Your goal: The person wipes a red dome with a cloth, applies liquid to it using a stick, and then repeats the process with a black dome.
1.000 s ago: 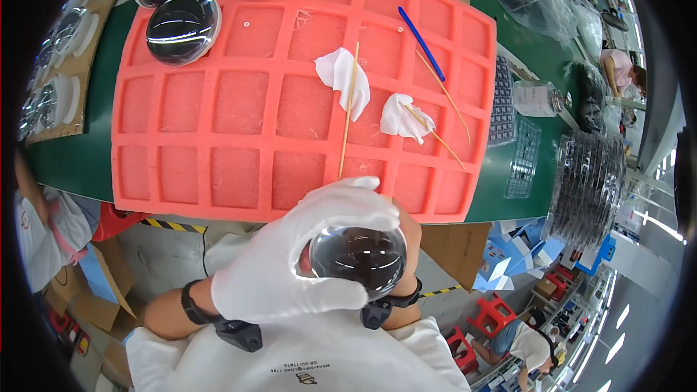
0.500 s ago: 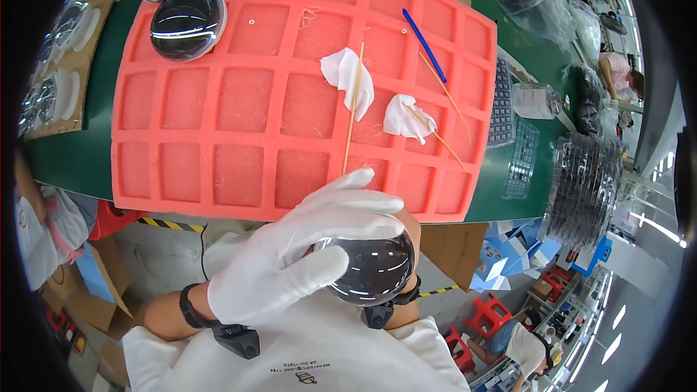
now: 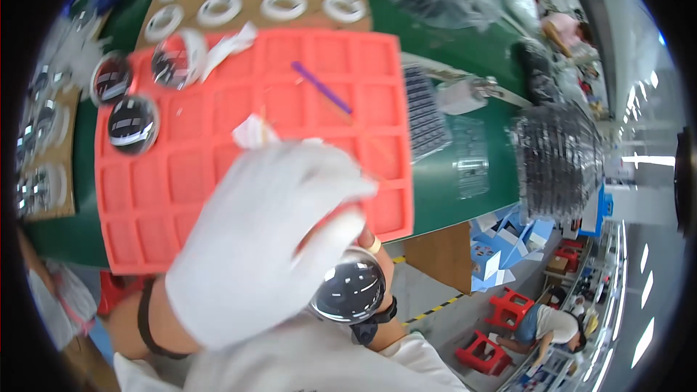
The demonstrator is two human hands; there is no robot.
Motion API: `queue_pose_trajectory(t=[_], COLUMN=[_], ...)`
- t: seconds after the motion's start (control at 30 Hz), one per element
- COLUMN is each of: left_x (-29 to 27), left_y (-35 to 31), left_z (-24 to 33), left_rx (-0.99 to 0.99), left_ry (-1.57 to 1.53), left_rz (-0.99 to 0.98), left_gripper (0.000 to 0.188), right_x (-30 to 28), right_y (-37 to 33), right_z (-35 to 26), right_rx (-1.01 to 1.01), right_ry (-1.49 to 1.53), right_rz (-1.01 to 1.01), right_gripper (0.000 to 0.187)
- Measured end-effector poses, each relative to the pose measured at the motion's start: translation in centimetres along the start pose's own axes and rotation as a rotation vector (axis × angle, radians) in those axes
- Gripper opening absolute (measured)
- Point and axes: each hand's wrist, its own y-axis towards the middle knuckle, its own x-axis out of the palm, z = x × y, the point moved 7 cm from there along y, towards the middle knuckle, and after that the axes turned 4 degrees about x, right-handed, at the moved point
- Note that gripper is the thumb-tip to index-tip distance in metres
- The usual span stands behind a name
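Note:
My left hand (image 3: 265, 229), in a white glove, hovers over the near part of the red gridded foam tray (image 3: 138, 189). Its thumb and curled fingers are blurred but stand apart, and no object shows between them. Below the glove a glossy dark dome cover (image 3: 350, 287) is held close to my body. My right hand (image 3: 372, 241), bare, grips this dome from behind; most of its fingers are hidden. Past the glove lie a white cloth (image 3: 254, 133) and a blue-purple stick (image 3: 321, 88), with a thin wooden stick beside it.
Dark domes (image 3: 133, 125) rest at the tray's far left, one with a white rim and cloth. White rings (image 3: 283, 4) and clear domes line a cardboard sheet (image 3: 250, 22) behind. To the right are a dark gridded tray (image 3: 425, 112), a clear bottle (image 3: 465, 94) and stacked clear trays (image 3: 555, 163).
My left hand has lifted off the dome's side and moved up over the tray, its fingers curling. The dome stays in my right hand. The whole view has shifted, showing more of the far table.

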Motion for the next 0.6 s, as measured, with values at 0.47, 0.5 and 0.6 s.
queue_pose_trajectory(t=[0.47,0.5,0.6], left_x=[14.1,14.7,17.5], left_y=[23.0,23.6,24.8], left_z=[-2.0,-1.7,0.5], left_rx=[0.202,0.133,0.151], left_ry=[0.651,0.550,0.613], left_rz=[-0.014,-0.024,0.016], left_gripper=[0.033,0.027,0.037], right_x=[-2.1,-2.6,-4.3], right_y=[-2.9,-3.0,-2.9], right_z=[-3.5,-3.8,-5.1], right_rx=[-0.176,-0.157,-0.239], right_ry=[0.190,0.373,0.245], right_rz=[-0.302,-0.102,-0.321], right_gripper=[0.073,0.072,0.066])
